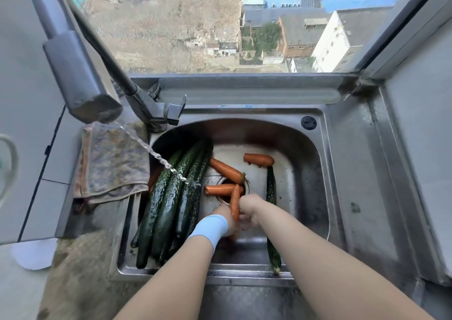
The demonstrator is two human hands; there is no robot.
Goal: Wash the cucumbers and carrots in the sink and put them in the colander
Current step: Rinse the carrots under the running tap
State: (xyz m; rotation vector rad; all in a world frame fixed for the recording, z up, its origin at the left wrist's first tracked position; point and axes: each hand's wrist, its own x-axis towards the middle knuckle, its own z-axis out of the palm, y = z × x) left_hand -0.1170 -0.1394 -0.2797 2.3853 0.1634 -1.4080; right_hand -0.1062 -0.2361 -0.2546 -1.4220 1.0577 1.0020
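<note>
You hold one carrot [235, 203] between both hands just on your side of the sink's drain [226, 181], its tip pointing back toward the drain. Your left hand [224, 219], with a pale blue band [210, 226] on the wrist, wraps the carrot's lower end. Your right hand [249, 210] meets it from the other side with fingers curled against the same carrot, though motion blur hides the exact finger placement.

Two more carrots sit at the drain. One [219, 189] lies across its opening and another [227, 170] slants away from its far edge. A fourth carrot [258, 159] lies beyond the drain, toward the window side of the sink [244, 114].

To the left of the drain a bundle of long dark cucumbers [171, 197] leans along the basin's left wall. A water stream [156, 157] from the faucet head [83, 74] lands on them. To the right of the drain a single cucumber [271, 190] lies lengthwise, passing under your right forearm toward the near rim.

Farther left of the drain, past the cucumbers, a crumpled cloth [115, 160] hangs over the sink's edge.
</note>
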